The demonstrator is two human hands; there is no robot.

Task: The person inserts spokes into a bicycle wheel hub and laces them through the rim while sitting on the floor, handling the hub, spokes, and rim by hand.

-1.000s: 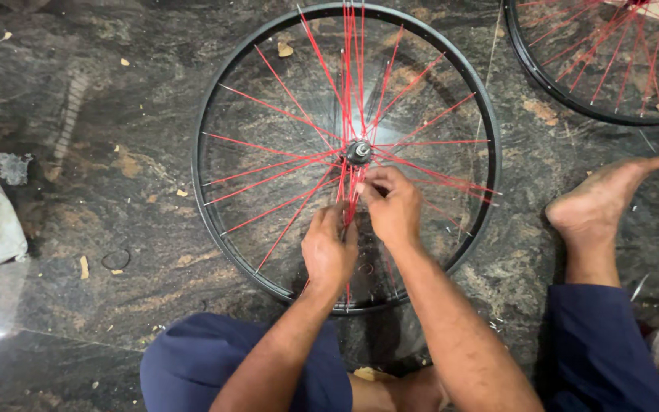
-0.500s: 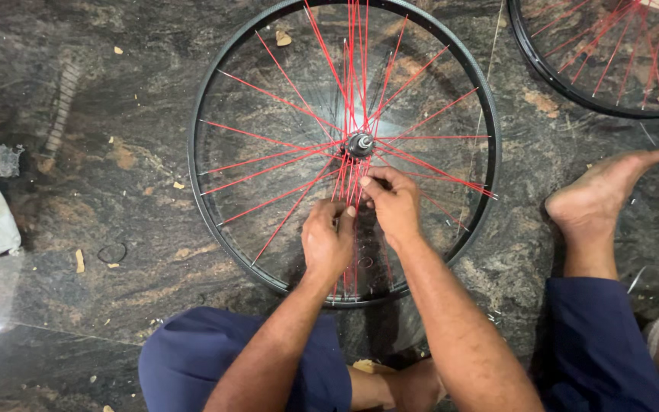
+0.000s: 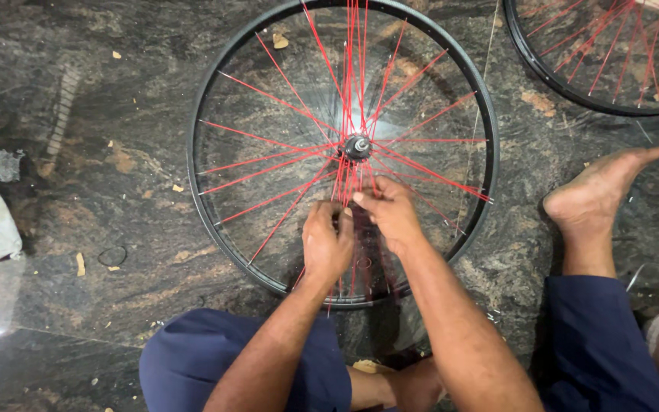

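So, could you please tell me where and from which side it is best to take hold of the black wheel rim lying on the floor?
Probably at the bare left arc of the black rim, from outside, fingers curling over its narrow edge between two red spokes. The wheel lies flat on the stone floor, the spokes are widest apart at the rim, and both the left hand and right hand crowd the near side by the hub.

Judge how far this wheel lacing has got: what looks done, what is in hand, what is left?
Done: several red spokes run from hub to rim. In hand: left hand and right hand pinch spokes below the hub. Left: loose bunched spokes probably still need spreading.
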